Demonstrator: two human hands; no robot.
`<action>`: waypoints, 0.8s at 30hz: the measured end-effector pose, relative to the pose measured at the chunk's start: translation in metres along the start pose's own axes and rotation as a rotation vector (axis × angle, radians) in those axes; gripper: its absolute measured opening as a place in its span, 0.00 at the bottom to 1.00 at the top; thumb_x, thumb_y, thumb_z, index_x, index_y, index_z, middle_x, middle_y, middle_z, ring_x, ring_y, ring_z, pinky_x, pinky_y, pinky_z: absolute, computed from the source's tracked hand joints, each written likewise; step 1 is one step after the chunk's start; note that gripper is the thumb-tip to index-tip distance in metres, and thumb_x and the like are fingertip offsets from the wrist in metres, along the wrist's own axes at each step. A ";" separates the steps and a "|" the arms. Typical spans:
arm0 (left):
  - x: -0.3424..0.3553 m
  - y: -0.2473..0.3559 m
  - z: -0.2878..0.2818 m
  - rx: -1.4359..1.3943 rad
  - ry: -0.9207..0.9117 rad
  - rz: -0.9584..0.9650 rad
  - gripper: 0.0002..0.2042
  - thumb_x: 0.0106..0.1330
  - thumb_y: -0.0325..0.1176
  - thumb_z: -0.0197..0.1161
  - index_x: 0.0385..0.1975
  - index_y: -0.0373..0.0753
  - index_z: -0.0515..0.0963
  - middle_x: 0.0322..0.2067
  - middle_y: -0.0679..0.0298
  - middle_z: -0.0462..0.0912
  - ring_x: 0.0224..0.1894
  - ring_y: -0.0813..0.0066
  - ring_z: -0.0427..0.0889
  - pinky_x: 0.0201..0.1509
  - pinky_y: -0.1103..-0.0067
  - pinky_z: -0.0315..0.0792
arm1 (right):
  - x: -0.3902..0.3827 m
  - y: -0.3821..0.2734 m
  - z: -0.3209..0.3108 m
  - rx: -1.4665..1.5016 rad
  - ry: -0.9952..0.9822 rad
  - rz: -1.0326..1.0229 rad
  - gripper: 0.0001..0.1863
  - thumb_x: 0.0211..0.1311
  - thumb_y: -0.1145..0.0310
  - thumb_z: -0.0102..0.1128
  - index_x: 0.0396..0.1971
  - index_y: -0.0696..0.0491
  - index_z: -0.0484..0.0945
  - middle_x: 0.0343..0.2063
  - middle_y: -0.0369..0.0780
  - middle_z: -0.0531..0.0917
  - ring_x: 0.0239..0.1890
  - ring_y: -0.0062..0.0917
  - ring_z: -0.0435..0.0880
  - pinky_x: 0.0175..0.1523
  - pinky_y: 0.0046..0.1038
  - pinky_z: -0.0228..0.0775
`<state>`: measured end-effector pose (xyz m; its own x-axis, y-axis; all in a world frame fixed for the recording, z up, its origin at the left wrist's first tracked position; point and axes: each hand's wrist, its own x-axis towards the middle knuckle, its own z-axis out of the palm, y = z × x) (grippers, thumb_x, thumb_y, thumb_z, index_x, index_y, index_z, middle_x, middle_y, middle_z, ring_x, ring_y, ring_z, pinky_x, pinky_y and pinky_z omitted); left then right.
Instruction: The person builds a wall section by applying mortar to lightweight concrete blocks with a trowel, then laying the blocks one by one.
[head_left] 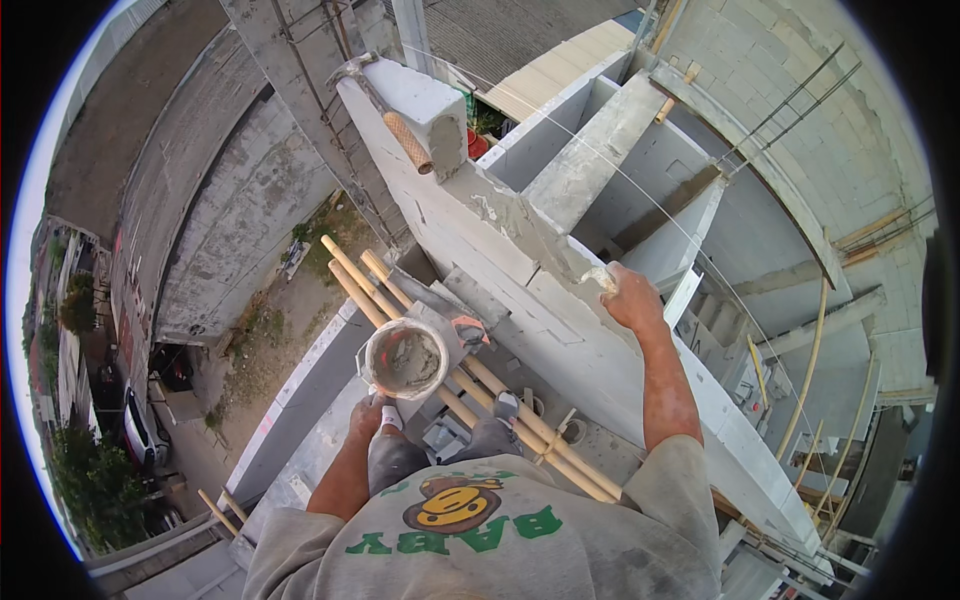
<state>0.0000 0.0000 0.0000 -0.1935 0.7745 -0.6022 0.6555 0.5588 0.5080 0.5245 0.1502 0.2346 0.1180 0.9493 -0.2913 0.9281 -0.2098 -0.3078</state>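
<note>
Nearest the viewer, seen from above, is the chest of a person in a grey T-shirt [480, 540] printed with a yellow and brown cartoon monkey face and green lettering. Beyond it, two shoes and dark trouser legs show.

The left hand [367, 413] is at the lower left edge of a round, pale bucket [446, 324]. Its fingers, partly hidden, are curled in and appear to have hold of the bucket there. The bucket's mouth faces up toward the person, with wet grey mortar [408, 362] inside. Long bamboo poles [585, 467] run diagonally past the bucket, some tied together.

The right arm reaches forward to a long, pale block wall [470, 240]. The right hand [634, 300] is on its top, fingers closed around a small, light, mortar-smeared object [600, 279]; its exact kind cannot be told. Grey mortar coats the wall top just beyond it.

Farther along the wall, a hammer [407, 141] lies over a raised white block [418, 92], its tan grip hanging past the near edge.

Behind, at right, stand walled compartments and a tall block wall; far left, a white car [147, 432] and green trees [92, 485].
</note>
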 end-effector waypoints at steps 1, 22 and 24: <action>-0.004 0.015 0.004 0.026 -0.025 0.020 0.29 0.66 0.56 0.45 0.48 0.33 0.76 0.42 0.47 0.79 0.42 0.53 0.77 0.50 0.66 0.68 | 0.011 -0.003 -0.008 -0.067 -0.007 -0.011 0.25 0.49 0.60 0.65 0.49 0.51 0.72 0.47 0.47 0.78 0.47 0.40 0.79 0.55 0.39 0.68; -0.025 -0.044 0.018 -0.161 0.116 -0.133 0.28 0.66 0.55 0.46 0.41 0.31 0.79 0.44 0.42 0.78 0.53 0.48 0.74 0.57 0.66 0.65 | 0.015 -0.076 0.021 -0.547 0.054 -0.261 0.17 0.56 0.69 0.54 0.47 0.52 0.75 0.40 0.46 0.78 0.41 0.36 0.83 0.42 0.33 0.76; -0.024 -0.050 0.016 -0.008 0.043 -0.092 0.28 0.66 0.54 0.45 0.40 0.32 0.79 0.41 0.43 0.80 0.49 0.47 0.77 0.53 0.63 0.67 | 0.007 -0.072 0.016 -0.546 0.015 -0.249 0.17 0.55 0.69 0.55 0.47 0.52 0.75 0.40 0.47 0.78 0.41 0.37 0.83 0.43 0.33 0.76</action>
<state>-0.0161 -0.0514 -0.0210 -0.2836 0.7316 -0.6200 0.6275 0.6305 0.4568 0.4526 0.1682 0.2402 -0.1245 0.9587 -0.2558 0.9754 0.1656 0.1458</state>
